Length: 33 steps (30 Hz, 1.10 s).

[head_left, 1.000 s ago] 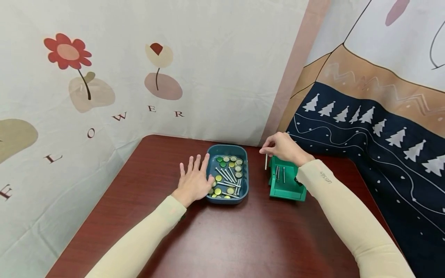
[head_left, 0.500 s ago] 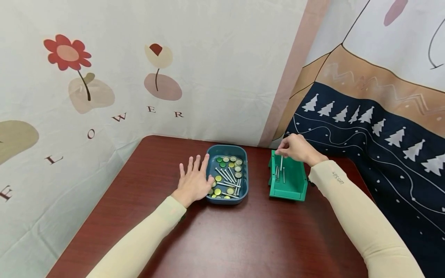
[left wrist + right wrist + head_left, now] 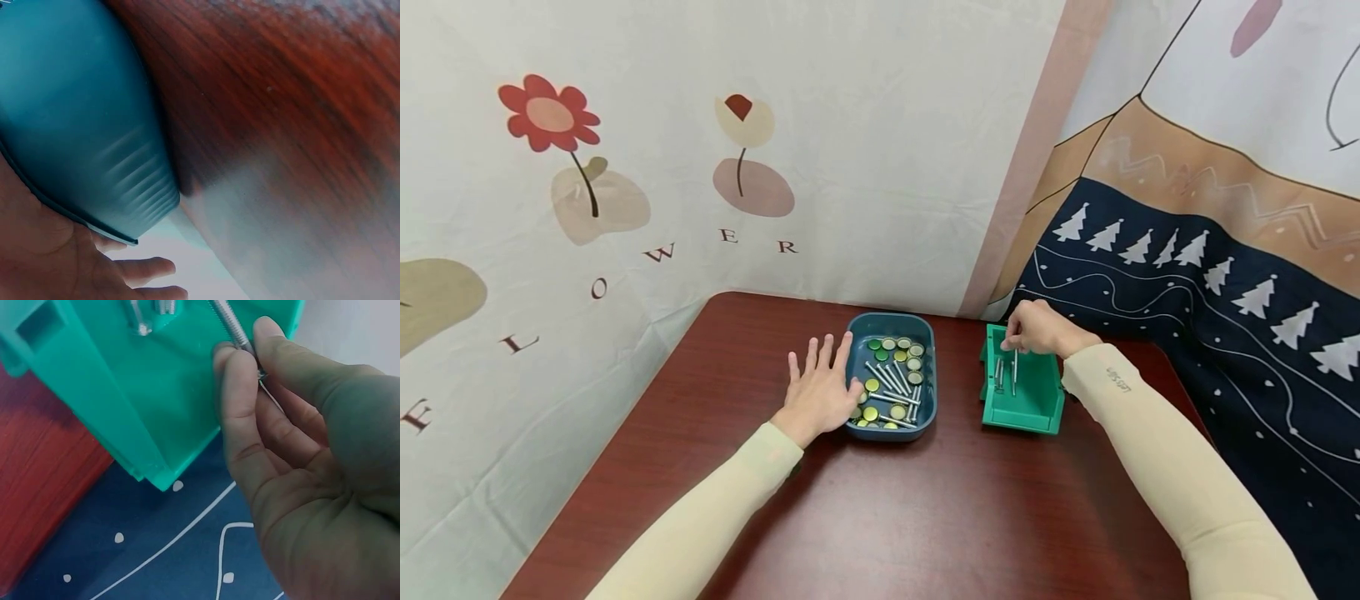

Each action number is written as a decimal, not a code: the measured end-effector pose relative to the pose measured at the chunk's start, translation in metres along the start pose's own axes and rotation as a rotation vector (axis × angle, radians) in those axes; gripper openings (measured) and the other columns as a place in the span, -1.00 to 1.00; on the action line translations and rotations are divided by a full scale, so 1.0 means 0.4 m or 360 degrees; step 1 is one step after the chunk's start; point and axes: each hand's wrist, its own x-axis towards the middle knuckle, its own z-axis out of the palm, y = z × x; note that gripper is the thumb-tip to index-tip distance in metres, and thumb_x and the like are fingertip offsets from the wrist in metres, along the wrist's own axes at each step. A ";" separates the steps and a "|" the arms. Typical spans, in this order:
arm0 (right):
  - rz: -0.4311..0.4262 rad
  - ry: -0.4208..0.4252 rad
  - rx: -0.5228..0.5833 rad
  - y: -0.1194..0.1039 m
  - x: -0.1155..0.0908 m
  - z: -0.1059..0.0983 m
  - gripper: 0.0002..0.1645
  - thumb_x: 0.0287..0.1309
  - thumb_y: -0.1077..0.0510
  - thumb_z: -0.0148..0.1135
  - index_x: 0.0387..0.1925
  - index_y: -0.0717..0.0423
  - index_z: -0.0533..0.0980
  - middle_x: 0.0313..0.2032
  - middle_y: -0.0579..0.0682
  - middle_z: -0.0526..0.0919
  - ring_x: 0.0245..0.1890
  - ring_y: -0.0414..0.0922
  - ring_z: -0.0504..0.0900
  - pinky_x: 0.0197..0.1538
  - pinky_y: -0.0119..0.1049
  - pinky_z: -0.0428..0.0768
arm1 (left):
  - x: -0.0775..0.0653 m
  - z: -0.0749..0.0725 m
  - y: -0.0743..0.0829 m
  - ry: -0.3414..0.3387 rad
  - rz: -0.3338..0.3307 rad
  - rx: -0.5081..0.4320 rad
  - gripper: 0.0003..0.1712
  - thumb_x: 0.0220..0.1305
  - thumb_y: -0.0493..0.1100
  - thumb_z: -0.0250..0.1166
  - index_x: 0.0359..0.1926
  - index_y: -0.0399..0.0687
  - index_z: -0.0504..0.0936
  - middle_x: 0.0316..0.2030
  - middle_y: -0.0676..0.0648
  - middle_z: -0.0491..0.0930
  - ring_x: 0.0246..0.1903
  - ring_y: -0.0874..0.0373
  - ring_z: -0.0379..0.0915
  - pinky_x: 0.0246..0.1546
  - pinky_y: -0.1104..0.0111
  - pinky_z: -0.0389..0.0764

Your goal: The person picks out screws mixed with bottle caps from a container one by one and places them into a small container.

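Observation:
My right hand is over the back of a green bin, pinching a bolt between thumb and fingertips. In the right wrist view the threaded shank of this bolt points down into the bin, and the fingers cover its other end. Other bolts lie inside along the left wall. My left hand rests against the left rim of a blue tray, fingers straight and spread. Up close, the left wrist view shows the palm against the edge of the tray's wall.
Inside the blue tray lie several long bolts and several round green, yellow and silvery caps. Both containers stand on a dark red wooden table. Printed cloth hangs behind the table and down its right side.
My right hand has carried the bolt rightward from beside the green bin to above it, then lowered it inside. The left hand stays in place at the blue tray.

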 end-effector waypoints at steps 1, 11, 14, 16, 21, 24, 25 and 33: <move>-0.0003 -0.0014 -0.0013 -0.001 0.001 0.003 -0.81 0.55 0.20 0.54 -0.24 0.22 0.87 -0.36 0.11 0.89 -0.38 -0.08 0.77 -0.21 -0.27 0.66 | 0.000 0.000 0.000 -0.0003 -0.0002 0.0004 0.03 0.72 0.17 0.09 0.97 0.14 -0.16 0.91 -0.34 -0.05 0.92 -0.42 -0.26 0.82 -0.53 -0.22; -0.0018 -0.0114 -0.0133 -0.006 0.008 0.042 -0.84 0.46 0.28 0.59 -0.33 0.19 0.91 -0.37 0.08 0.91 -0.41 -0.12 0.83 -0.23 -0.29 0.73 | 0.000 0.001 0.000 0.0002 -0.0004 -0.0002 0.03 0.72 0.16 0.08 0.97 0.12 -0.14 0.91 -0.35 -0.04 0.92 -0.44 -0.25 0.82 -0.54 -0.22; -0.0019 -0.0138 -0.0140 -0.007 0.008 0.051 -0.83 0.45 0.28 0.60 -0.35 0.19 0.90 -0.36 0.07 0.92 -0.40 -0.15 0.86 -0.21 -0.29 0.78 | 0.001 0.003 -0.001 -0.0004 -0.0010 -0.0004 0.03 0.72 0.16 0.08 0.97 0.13 -0.15 0.91 -0.34 -0.04 0.92 -0.43 -0.25 0.82 -0.54 -0.23; -0.0014 -0.0143 -0.0152 -0.008 0.005 0.049 -0.83 0.44 0.29 0.60 -0.36 0.19 0.89 -0.36 0.06 0.91 -0.40 -0.15 0.86 -0.21 -0.29 0.78 | 0.002 0.004 -0.001 -0.0007 -0.0011 -0.0010 0.02 0.72 0.16 0.08 0.97 0.13 -0.15 0.91 -0.34 -0.05 0.92 -0.43 -0.26 0.82 -0.54 -0.25; -0.0022 -0.0048 -0.0222 -0.014 -0.003 0.031 -0.91 0.46 0.29 0.59 -0.25 0.22 0.88 -0.29 0.12 0.89 -0.36 -0.11 0.78 -0.19 -0.21 0.76 | 0.003 0.002 0.000 -0.0009 -0.0011 -0.0015 0.03 0.72 0.17 0.09 0.97 0.13 -0.16 0.91 -0.35 -0.05 0.92 -0.43 -0.26 0.82 -0.53 -0.26; -0.0023 0.0036 -0.0248 -0.019 -0.005 0.024 -0.92 0.49 0.29 0.56 -0.10 0.26 0.88 -0.14 0.18 0.91 -0.27 -0.06 0.80 -0.09 -0.11 0.83 | 0.002 0.000 0.001 -0.0003 -0.0011 -0.0022 0.04 0.72 0.17 0.10 0.97 0.13 -0.15 0.91 -0.35 -0.04 0.92 -0.44 -0.26 0.82 -0.54 -0.25; -0.0024 0.0059 -0.0253 -0.020 -0.006 0.023 -0.89 0.50 0.29 0.55 -0.06 0.27 0.88 -0.10 0.19 0.92 -0.24 -0.05 0.81 -0.05 -0.08 0.85 | 0.002 -0.001 0.001 -0.0004 -0.0013 -0.0023 0.04 0.72 0.17 0.10 0.97 0.13 -0.15 0.91 -0.35 -0.04 0.92 -0.43 -0.26 0.82 -0.53 -0.26; -0.0013 0.0194 -0.0213 -0.029 -0.015 0.021 -0.80 0.55 0.27 0.49 0.06 0.28 0.86 0.01 0.23 0.91 -0.17 0.01 0.81 0.05 0.07 0.86 | 0.002 0.003 0.001 -0.0009 -0.0014 0.0002 0.03 0.72 0.16 0.07 0.97 0.14 -0.17 0.91 -0.34 -0.06 0.92 -0.43 -0.27 0.81 -0.55 -0.23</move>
